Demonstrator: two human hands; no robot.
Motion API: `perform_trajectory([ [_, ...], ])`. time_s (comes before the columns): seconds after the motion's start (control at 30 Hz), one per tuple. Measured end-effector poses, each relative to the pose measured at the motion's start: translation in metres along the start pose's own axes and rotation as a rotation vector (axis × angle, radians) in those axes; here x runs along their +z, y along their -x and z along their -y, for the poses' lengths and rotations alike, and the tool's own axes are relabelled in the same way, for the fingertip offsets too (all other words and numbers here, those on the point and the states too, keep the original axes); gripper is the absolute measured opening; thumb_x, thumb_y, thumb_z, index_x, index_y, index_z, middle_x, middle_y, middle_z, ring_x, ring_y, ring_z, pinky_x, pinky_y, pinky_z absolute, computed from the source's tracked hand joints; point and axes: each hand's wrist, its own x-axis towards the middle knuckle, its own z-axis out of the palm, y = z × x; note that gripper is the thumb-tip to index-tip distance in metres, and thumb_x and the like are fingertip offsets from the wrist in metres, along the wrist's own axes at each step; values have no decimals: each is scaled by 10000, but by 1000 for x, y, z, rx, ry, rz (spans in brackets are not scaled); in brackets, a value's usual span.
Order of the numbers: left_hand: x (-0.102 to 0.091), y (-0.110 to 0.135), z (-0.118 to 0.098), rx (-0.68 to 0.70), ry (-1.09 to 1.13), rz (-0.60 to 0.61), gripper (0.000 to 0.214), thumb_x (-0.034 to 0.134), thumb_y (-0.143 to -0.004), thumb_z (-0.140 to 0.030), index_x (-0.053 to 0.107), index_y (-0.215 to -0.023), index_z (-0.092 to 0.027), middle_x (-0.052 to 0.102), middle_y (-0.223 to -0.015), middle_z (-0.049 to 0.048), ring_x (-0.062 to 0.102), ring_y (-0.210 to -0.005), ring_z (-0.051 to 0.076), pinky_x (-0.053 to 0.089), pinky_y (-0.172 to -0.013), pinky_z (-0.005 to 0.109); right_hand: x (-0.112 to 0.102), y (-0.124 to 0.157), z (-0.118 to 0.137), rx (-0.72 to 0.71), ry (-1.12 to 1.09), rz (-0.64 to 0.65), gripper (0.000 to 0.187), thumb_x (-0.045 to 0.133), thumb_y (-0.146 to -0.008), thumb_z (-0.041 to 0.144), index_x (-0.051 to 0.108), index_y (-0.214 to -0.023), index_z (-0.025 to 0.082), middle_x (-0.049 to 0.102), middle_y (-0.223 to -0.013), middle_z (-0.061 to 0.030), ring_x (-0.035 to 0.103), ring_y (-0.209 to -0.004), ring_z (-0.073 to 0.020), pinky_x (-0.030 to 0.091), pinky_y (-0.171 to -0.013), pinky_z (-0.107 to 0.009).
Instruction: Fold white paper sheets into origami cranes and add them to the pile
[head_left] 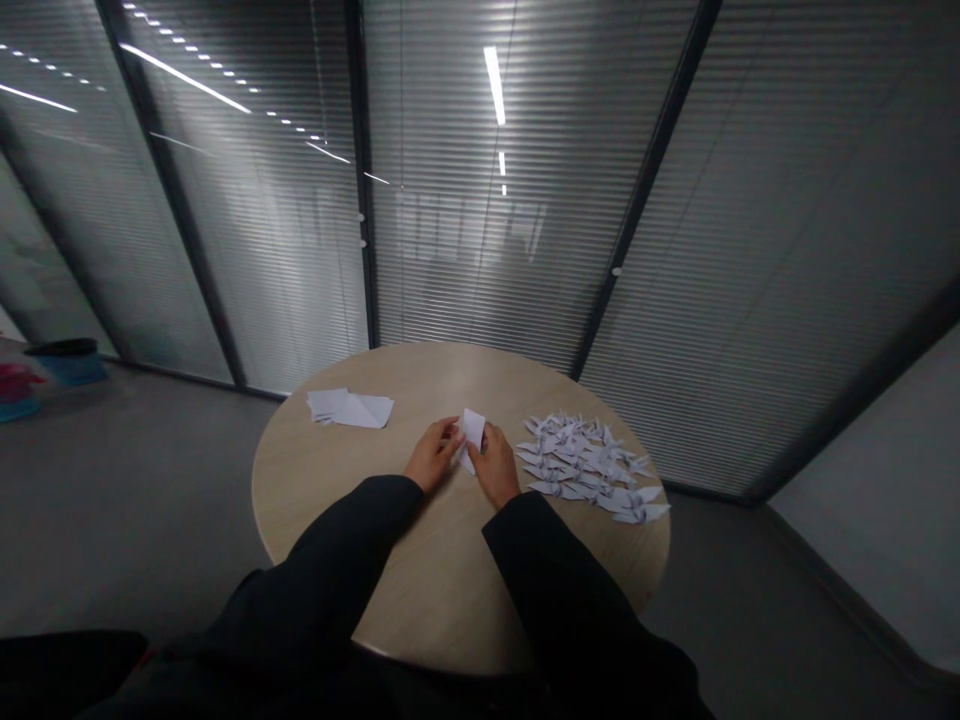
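Observation:
Both my hands are raised over the middle of a round light-wood table (375,560), and between them is a small folded white paper (472,437). My left hand (433,453) pinches its left side, and my right hand (495,464) grips its right side and lower end. To the right of my right hand lies a spread of several white origami cranes (586,461). Left of my hands, near the far rim, sits a small stack of white paper sheets (349,407), out of reach of my fingers.
Slatted glass partitions with dark frames (480,240) curve around the far side of the table. Grey floor (135,470) surrounds it. A blue and red object (22,385) and a blue bin with a dark lid (67,360) stand at the far left.

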Motion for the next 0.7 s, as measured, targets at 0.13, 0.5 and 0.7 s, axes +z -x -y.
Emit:
perform_trajectory([
  [0.13, 5, 5, -3, -11, -18, 73, 472, 687, -695, -333, 576, -1129, -183, 601, -1055, 125, 556, -989, 237, 441, -850, 373, 3, 3, 5, -40, -58, 42, 446, 507, -730, 124, 505, -1170, 200, 532, -1015, -80, 562, -906, -204, 465, -834, -356],
  [0.5, -2, 1, -4, 39, 27, 191, 553, 539, -774, -542, 540, -1186, -172, 598, -1179, 104, 517, -1117, 245, 338, -997, 372, 5, 1, 4, 5, -240, 62, 656, 691, -674, 236, 432, -1277, 236, 488, -1008, -61, 586, -811, -174, 503, -809, -375],
  [0.7, -3, 2, -10, -41, 80, 250, 625, 500, -775, -595, 508, -1261, -202, 511, -1312, 93, 429, -1228, 267, 292, -1039, 401, 5, 1, 1, 13, -233, 46, 708, 744, -630, 283, 440, -1268, 239, 490, -990, -54, 566, -779, -168, 511, -787, -383],
])
